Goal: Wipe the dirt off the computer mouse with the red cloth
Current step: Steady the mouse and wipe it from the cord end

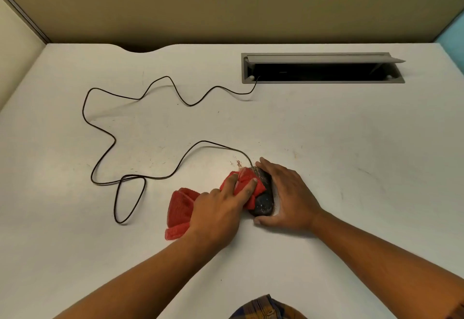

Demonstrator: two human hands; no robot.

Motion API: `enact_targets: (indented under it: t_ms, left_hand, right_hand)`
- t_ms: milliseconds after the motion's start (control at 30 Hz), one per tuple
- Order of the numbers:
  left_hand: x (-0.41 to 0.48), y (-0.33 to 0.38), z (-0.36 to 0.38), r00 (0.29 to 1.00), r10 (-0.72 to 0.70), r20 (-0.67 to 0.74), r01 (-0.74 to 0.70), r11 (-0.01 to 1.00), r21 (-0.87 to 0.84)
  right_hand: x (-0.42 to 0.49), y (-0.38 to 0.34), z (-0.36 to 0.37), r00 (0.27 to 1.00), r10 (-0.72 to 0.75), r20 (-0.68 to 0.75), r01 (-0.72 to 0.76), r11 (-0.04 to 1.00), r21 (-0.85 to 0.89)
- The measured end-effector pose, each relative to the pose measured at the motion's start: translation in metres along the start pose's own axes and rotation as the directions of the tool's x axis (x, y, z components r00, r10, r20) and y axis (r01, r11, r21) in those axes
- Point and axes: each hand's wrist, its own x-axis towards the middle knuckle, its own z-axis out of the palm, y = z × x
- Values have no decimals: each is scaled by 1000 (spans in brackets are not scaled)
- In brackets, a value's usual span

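Computer mouse (263, 203) is sitting at 6 o'clock on the white desk (351, 158), its cable (100, 127) trailing toward 10 o'clock. Left hand (218, 215) is pressing the red cloth (180, 205) onto it with straight fingers (249, 188) from 8 o'clock; right hand (288, 198) is curling round its 3 o'clock side.

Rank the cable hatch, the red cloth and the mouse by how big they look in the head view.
1. cable hatch, largest though farthest.
2. red cloth, partly under the left hand.
3. mouse, smallest, half covered by the cloth.
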Motion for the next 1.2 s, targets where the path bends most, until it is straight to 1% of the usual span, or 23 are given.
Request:
enact_targets:
  t_ms: [33, 100, 167, 200, 233, 300, 367, 400, 467, 567, 633, 733, 767, 833, 900, 933, 967, 1033, 1100, 1133, 1200]
  left_hand:
    - [2, -1, 2, 1000, -20, 24, 20, 1000, 10]
    - [10, -8, 1, 994, -104, 32, 104, 995, 5]
    - [17, -14, -3, 985, -172, 14, 172, 985, 2]
    - [19, -16, -6, 984, -180, -5, 180, 984, 7]
    - [19, -17, -8, 986, -168, -24, 168, 986, 7]
    - [15, -14, -11, 996, -85, -30, 85, 996, -1]
    - [8, -8, -7, 1000, 8, 11, -9, 1000, 27]
    - [7, -6, -6, 999, 17, 39, -18, 999, 37]
    - [10, -6, -5, 998, -35, 52, 33, 999, 42]
    - [18, -7, -13, 993, -119, 6, 118, 992, 34]
    - [19, -4, -17, 995, -96, -21, 96, 995, 26]
    - [14, 4, -12, 1000, -10, 13, 9, 998, 58]
    - [14, 5, -10, 999, -16, 33, 14, 998, 61]
    - [20, 4, -10, 996, -80, 46, 78, 996, 46]
    - [26, 4, -16, 990, -134, 32, 133, 991, 29]
    - [27, 6, -19, 991, -134, 20, 133, 991, 23]
    - [26, 8, -23, 994, -106, 7, 105, 994, 18]
    - [17, 15, -24, 1000, 7, 6, -7, 1000, 22]
    - [5, 21, -19, 992, 120, 48, -122, 992, 34]
    - [0, 22, -17, 987, 146, 71, -149, 988, 41]
    - [-4, 19, -17, 985, 147, 91, -153, 986, 60]
  right_hand:
    - [0, 0, 0, 1000, 1, -2, -1, 1000, -2]
    - [0, 0, 0, 1000, 4, -9, -4, 1000, -5]
    - [0, 0, -1, 1000, 4, -9, -4, 1000, -5]
    - [-1, -1, -1, 1000, 3, -12, -3, 1000, -3]
    - [-1, -1, -1, 1000, 2, -14, -2, 1000, 0]
    - [-1, -2, -2, 1000, -2, -13, 2, 1000, 1]
    - [-1, -2, -3, 1000, -8, -15, 8, 1000, 4]
    - [-1, -3, -3, 1000, -13, -15, 13, 1000, 5]
    - [-1, -4, -4, 1000, -16, -17, 16, 1000, 6]
    - [-2, -4, -4, 1000, -8, -9, 8, 1000, 4]
    - [-2, -5, -4, 1000, -7, -13, 8, 1000, 9]
    - [-2, -6, -4, 1000, -10, -24, 11, 1000, 21]
    - [-2, -6, -4, 1000, -13, -22, 13, 1000, 19]
    - [-2, -5, -4, 1000, -12, -16, 12, 1000, 7]
    - [-2, -4, -3, 1000, -8, -16, 8, 1000, 2]
    - [-2, -4, -3, 1000, -9, -20, 9, 1000, 4]
    - [-2, -4, -3, 1000, -11, -27, 12, 1000, 10]
    - [-2, -5, -2, 999, -19, -44, 20, 999, 27]
    - [-2, -5, -2, 999, -25, -47, 27, 999, 25]
    - [-2, -5, -2, 999, -31, -42, 32, 999, 16]
    - [-3, -5, -2, 998, -40, -43, 40, 999, 4]
